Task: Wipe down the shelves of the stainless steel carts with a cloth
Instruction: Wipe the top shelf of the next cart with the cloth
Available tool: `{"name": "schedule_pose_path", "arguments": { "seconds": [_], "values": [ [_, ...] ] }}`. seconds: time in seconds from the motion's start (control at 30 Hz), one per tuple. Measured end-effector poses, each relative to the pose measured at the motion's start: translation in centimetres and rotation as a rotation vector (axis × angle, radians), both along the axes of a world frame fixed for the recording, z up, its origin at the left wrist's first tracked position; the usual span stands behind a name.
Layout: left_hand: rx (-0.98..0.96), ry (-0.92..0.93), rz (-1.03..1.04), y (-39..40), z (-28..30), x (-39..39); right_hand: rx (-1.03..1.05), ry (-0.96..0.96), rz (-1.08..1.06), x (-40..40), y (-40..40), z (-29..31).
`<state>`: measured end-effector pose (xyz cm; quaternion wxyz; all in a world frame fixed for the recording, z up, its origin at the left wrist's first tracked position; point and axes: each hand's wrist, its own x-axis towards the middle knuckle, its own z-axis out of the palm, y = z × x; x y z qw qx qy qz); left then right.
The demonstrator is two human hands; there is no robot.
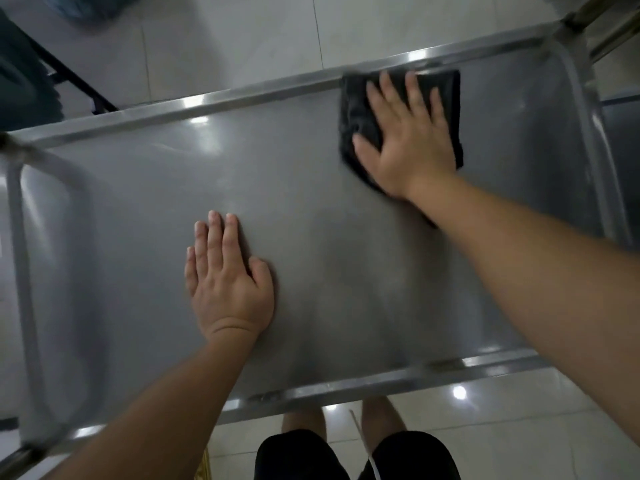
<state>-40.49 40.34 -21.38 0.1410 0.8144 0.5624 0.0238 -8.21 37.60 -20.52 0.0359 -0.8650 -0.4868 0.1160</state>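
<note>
At 1 o'clock, your right hand (408,140) presses flat on the dark folded cloth (446,98) against the steel cart shelf (311,188) rim; left hand (225,278) flat, bracing. Overreach could roll the cart.

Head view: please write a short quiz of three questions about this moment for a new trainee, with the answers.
1. True or false: the left hand holds the cloth.
2. Which part of the cart's top shelf is the cloth on? A. the near left corner B. the far right part, by the far rim C. the middle
3. Fill in: the right hand presses the dark cloth with ____ fingers.

Key: 1. False, the left hand lies flat on the bare shelf. 2. B. 3. Spread, straight.
</note>
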Motion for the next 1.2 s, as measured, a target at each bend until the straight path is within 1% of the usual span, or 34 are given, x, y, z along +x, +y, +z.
{"name": "schedule_pose_path", "arguments": {
  "seconds": [0.1,0.17,0.23,0.33,0.47,0.57,0.63,0.7,0.77,0.87,0.97,1.1,1.2],
  "values": [
    [0.002,-0.004,0.008,0.1,0.0,0.0,0.006,-0.019,-0.072,1.6,4.6,0.0],
    [0.000,-0.003,0.008,0.0,0.0,0.0,0.006,-0.021,-0.091,1.6,5.2,-0.2],
    [-0.006,0.002,0.005,0.0,0.0,-0.1,0.018,0.003,-0.096,0.5,3.8,-0.3],
    [-0.010,-0.001,0.008,0.0,0.0,-0.3,0.038,0.002,-0.046,-3.6,-1.5,-0.5],
    [-0.019,-0.011,0.012,0.0,0.2,-0.2,0.064,0.008,0.057,-11.7,-13.4,-0.4],
    [-0.024,-0.012,0.006,0.1,0.2,-0.2,-0.044,0.049,0.155,-17.2,-21.9,-0.1],
    [-0.025,-0.016,0.006,0.0,0.1,-0.2,-0.091,0.078,0.194,-19.3,-25.0,0.2],
    [-0.022,-0.024,0.007,-0.2,0.1,-0.3,-0.098,0.089,0.209,-19.5,-25.5,0.2],
    [-0.017,-0.034,0.001,-0.2,0.0,-0.3,-0.072,0.077,0.265,-18.5,-23.8,0.2],
    [-0.018,-0.028,-0.001,-0.1,-0.2,-0.3,0.015,0.033,0.307,-15.8,-17.3,-0.5],
    [-0.006,-0.026,0.001,-0.1,-0.2,-0.2,0.072,-0.010,0.218,-13.2,-7.5,-0.8],
    [0.009,-0.039,0.005,0.0,-0.2,-0.2,0.034,0.031,0.102,-9.3,5.2,-0.6],
    [0.003,-0.037,0.003,-0.1,-0.3,-0.3,0.021,0.033,0.031,-8.1,11.1,-0.3]
  ]
}}
